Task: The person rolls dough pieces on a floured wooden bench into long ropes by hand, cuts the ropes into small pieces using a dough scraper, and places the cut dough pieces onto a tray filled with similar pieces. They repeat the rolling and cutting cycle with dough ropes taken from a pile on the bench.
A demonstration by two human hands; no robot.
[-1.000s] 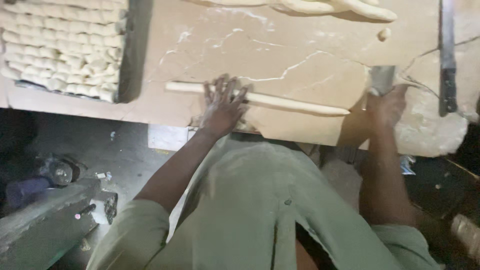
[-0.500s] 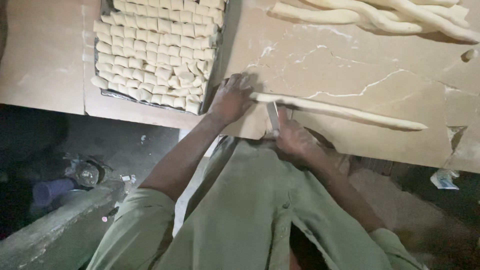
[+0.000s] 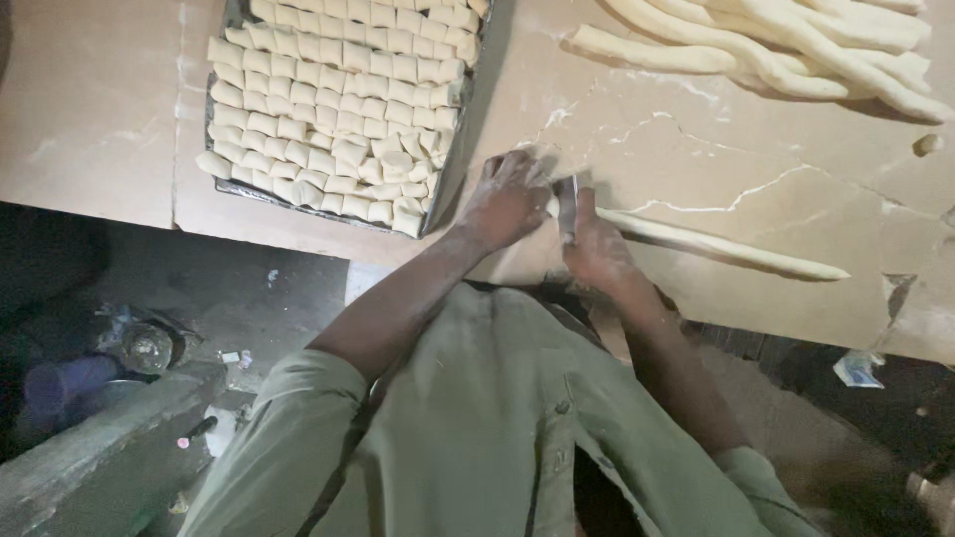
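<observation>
Left hand pressing flat on the near end of a dough rope to steady it, right hand alongside gripping a cutting blade upright, filled tray just beyond the left hand.

Dough rope's near end hidden under both hands (tray cropped above)
</observation>
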